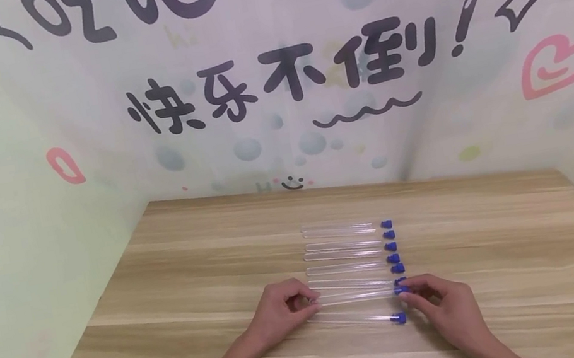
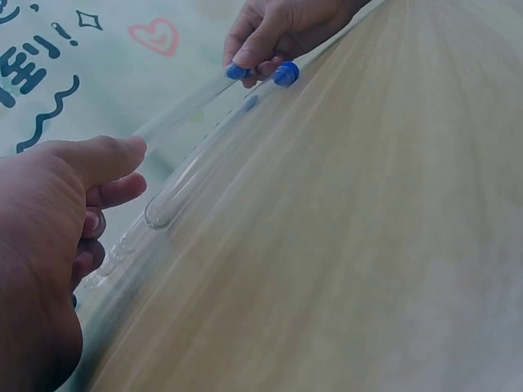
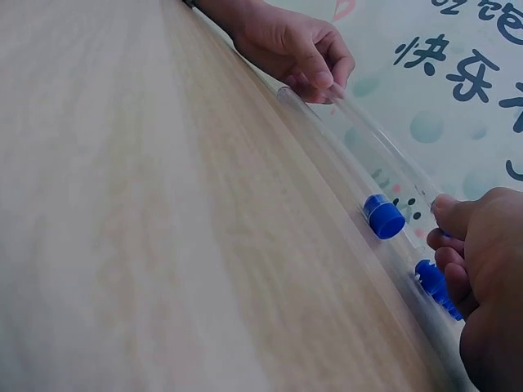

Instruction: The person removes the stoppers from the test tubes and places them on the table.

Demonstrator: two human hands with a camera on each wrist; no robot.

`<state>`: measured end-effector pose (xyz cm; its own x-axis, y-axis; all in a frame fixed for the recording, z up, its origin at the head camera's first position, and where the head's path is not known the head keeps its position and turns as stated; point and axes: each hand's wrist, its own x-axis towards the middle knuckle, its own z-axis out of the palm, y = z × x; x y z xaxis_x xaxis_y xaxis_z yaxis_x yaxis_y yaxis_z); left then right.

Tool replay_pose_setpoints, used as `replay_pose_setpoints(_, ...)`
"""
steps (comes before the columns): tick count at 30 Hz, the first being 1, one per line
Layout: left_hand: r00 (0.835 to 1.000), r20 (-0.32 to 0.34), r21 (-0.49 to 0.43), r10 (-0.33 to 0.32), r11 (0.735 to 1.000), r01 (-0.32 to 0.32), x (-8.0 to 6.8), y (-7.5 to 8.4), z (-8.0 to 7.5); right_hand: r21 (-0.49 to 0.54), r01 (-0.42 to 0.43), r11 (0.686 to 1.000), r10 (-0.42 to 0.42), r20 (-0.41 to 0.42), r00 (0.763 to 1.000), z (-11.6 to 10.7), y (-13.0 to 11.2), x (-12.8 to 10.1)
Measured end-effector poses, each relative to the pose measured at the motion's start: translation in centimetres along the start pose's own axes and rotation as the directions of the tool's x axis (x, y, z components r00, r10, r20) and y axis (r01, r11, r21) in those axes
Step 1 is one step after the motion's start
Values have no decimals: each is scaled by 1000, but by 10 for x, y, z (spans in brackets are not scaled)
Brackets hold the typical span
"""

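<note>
Left hand: the left hand (image 1: 278, 311) pinches the round closed end of one clear test tube (image 1: 357, 298), fingers curled on the glass; its grip is closed on this tube.
Right hand: the right hand (image 1: 447, 304) pinches the same tube at its blue cap (image 1: 401, 290), so the tube is held at both ends, lying across between the two hands.
Tube place: it lies low over the wooden table (image 1: 166, 277), in the row of tubes (image 1: 346, 252), toward the near edge and about the middle of the table's width.
Row: the other tubes lie side by side, all blue caps pointing to the right edge; one more capped tube (image 1: 358, 319) lies nearest the person.
Why held so: I judge that a grip on both ends keeps the thin glass level and stops it from rolling against its neighbours.
Left wrist view: it shows the rounded glass end (image 2: 159, 214) of the nearest tube close up.
Right wrist view: it shows this tube's cap (image 3: 383, 217) from near, with ridges on the next cap.
Head view: only here the full row and the printed wall (image 1: 281, 77) behind are visible.
</note>
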<state>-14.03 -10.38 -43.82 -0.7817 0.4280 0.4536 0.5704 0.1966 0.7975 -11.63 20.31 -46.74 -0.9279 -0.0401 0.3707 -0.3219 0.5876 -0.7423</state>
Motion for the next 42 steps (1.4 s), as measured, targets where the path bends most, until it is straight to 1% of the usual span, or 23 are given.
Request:
replay_pose_setpoints(3, 1000, -1, -14, 30, 999, -30, -1, -10, 2, 0, 2, 1000, -2, 0, 1000, 0, 1, 0)
replay_pose_setpoints(5, 1000, -5, -11, 29, 1000, -29, -3, -19, 4, 7, 4, 1000, -4, -5, 1000, 0, 1, 0)
replay_pose_setpoints(9, 999, -29, 11, -20, 1000, 21, -4, -31, 6, 37, 30, 999, -30, -12, 999, 1, 1, -1)
replay_pose_setpoints(12, 998, -47, 20, -42, 999, 43, -5, -34, 6, 64, 58, 996, -58, -9, 998, 1, -1, -1)
replay_pose_setpoints(13, 998, -51, 20, -46, 999, 47, -5, -34, 5, 69, 69, 995, -69, -10, 998, 0, -5, -1)
replay_pose_setpoints(15, 997, -54, 18, -61, 998, 62, -3, -23, 3, 87, 89, 992, -89, -5, 996, 1, -5, -1)
replay_pose_setpoints(20, 993, -64, 15, -103, 994, 104, 1, 6, 0, 113, 103, 988, -104, 9, 995, 0, -8, -1)
replay_pose_setpoints(24, 992, -69, 14, -105, 994, 106, 1, 6, 0, 122, 111, 986, -114, 13, 993, -5, -30, -1)
replay_pose_setpoints(27, 990, -67, 8, -126, 992, 127, 1, 8, 0, 137, 114, 984, -117, 20, 993, -7, -36, -1)
replay_pose_setpoints(29, 988, -67, 5, -141, 990, 141, 1, 9, 0, 142, 112, 983, -117, 24, 993, -7, -33, -1)
replay_pose_setpoints(31, 987, -66, 4, -147, 989, 147, 2, 9, -1, 148, 105, 983, -110, 29, 994, -5, -26, -2)
replay_pose_setpoints(36, 989, -68, 7, -132, 991, 133, 2, 8, 0, 167, 77, 983, -87, 47, 995, 0, -4, -3)
replay_pose_setpoints(42, 987, -71, 6, -142, 990, 143, 2, 8, 0, 186, 64, 981, -77, 63, 995, 0, 2, -3)
